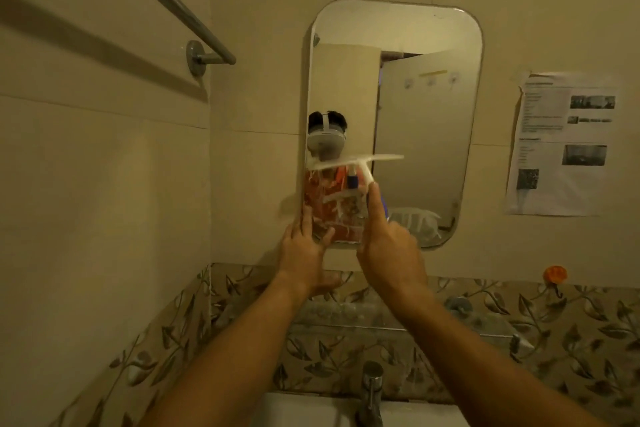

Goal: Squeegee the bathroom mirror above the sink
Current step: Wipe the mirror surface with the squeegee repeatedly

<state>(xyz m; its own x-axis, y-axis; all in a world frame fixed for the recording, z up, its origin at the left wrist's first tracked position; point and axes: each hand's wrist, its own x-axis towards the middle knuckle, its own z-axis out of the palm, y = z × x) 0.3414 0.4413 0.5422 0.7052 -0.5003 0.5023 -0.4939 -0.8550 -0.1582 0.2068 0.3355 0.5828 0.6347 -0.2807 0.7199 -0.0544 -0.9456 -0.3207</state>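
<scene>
Head view: I note my right hand (389, 250) clenched on the squeegee (356, 163) handle, blade lying crosswise on the mirror (426, 97) above the fingers, soapy lower-left glass beneath it, while my left hand (301, 253), apparently spread, braces the mirror's lower-left edge.

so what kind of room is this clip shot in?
A small bathroom, most likely in a home. A wall mirror hangs above a sink with a chrome tap, a metal towel rail runs along the side wall, and the walls are tiled.
</scene>
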